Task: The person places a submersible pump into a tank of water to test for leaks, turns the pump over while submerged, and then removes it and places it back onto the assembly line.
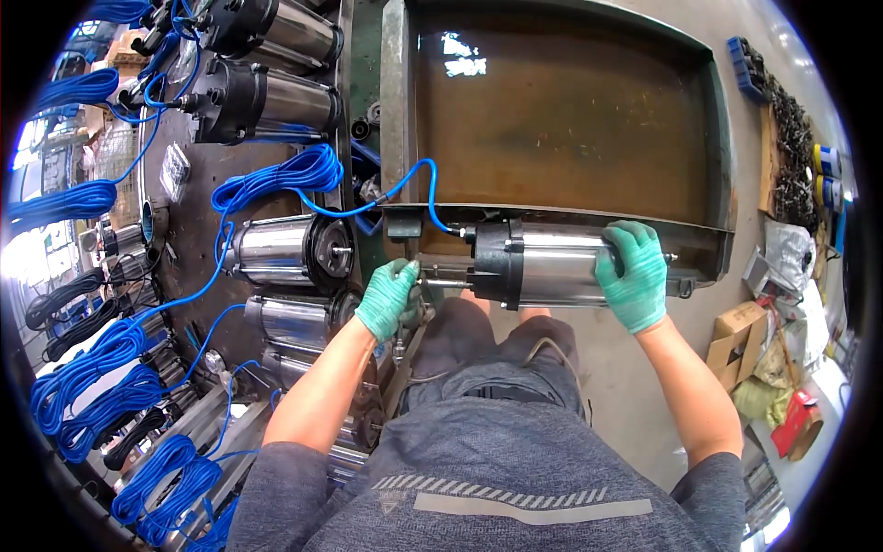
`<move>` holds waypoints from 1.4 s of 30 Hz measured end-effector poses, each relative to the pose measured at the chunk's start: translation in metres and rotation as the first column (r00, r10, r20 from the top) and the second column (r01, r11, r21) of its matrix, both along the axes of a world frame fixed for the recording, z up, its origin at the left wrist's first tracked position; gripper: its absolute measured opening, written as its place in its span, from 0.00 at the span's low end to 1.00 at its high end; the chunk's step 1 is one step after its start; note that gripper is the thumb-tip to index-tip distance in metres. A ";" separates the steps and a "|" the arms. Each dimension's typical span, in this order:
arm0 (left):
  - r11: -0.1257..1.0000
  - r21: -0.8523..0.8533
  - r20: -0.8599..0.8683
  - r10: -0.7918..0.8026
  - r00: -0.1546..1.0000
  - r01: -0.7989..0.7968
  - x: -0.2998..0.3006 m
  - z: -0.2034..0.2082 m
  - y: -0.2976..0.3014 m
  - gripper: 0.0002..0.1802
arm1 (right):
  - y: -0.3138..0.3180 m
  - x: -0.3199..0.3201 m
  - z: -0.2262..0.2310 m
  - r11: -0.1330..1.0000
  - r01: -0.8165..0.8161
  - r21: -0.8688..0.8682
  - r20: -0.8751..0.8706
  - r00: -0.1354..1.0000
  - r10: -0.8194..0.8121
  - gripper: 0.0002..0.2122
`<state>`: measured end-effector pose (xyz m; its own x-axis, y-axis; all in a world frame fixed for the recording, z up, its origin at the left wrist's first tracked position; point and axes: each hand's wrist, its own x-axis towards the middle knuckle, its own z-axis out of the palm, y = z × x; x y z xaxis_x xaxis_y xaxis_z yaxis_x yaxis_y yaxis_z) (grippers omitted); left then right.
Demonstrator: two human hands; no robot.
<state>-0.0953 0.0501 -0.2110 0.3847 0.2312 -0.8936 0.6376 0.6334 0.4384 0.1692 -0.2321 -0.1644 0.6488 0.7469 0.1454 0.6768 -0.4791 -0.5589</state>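
Note:
A submersible pump [563,267] with a polished steel body and a black end lies on its side along the near edge of a water tank [395,101]. My right hand [635,274], in a green knit glove, is wrapped over the steel body near its right end. At the other end, a thin metal rod [446,283] runs from the black part toward my left hand [391,299]. That hand, gloved alike, has its fingers closed beside metal fittings; what lies inside them is hidden. A blue cable [429,170] enters the pump's black end.
Brownish water fills the tank. On the left bench, more steel pumps [276,253] lie beside a coiled blue cable [285,179], with further coils beyond. To the right are a cardboard box [738,336], a blue crate [747,69] and a heap of small dark parts [793,152].

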 end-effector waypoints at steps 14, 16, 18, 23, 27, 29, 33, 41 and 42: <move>0.999 0.000 0.003 0.043 0.999 -0.043 -0.001 0.004 -0.005 0.12 | -0.001 0.000 -0.005 1.000 0.013 0.024 -0.002 1.000 -0.013 0.15; 0.994 -0.020 0.004 0.109 0.994 -0.109 0.002 0.011 -0.003 0.12 | -0.001 0.002 -0.005 0.999 0.018 0.031 -0.003 1.000 -0.018 0.14; 0.988 0.021 0.000 0.155 0.988 -0.155 -0.011 0.008 -0.002 0.10 | -0.002 -0.001 -0.004 1.000 0.005 0.019 0.002 1.000 -0.005 0.14; 0.840 0.004 0.410 0.493 0.767 -0.542 -0.014 0.037 0.003 0.09 | -0.006 0.001 0.000 1.000 -0.014 0.019 -0.026 1.000 0.014 0.13; 0.798 -0.226 0.637 0.555 0.535 -0.559 0.046 0.088 -0.031 0.10 | -0.009 0.003 0.012 0.996 -0.093 -0.013 0.132 0.987 0.094 0.14; 0.820 -0.255 0.680 0.529 0.508 -0.513 0.082 0.108 -0.060 0.10 | -0.004 -0.010 0.046 0.985 -0.174 -0.010 0.112 0.978 0.174 0.14; 0.918 -0.162 0.687 0.368 0.627 -0.362 0.149 0.128 -0.139 0.14 | -0.017 -0.076 0.042 0.971 -0.154 0.185 -0.522 0.821 0.230 0.13; 0.330 0.942 0.229 -0.760 0.609 0.058 0.140 0.076 -0.157 0.36 | -0.165 -0.004 0.072 0.928 0.368 -0.063 -0.636 0.702 -0.321 0.14; 0.175 0.983 0.100 -0.775 0.624 0.060 0.131 0.070 -0.150 0.33 | -0.188 0.007 0.064 0.878 0.464 -0.118 -0.611 0.663 -0.432 0.16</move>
<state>0.0360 -0.0997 -0.1406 0.9500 0.2854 0.1268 0.0946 -0.6498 0.7542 0.1758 -0.4205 -0.1008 0.8622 0.3456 -0.3705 -0.1014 -0.5987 -0.7945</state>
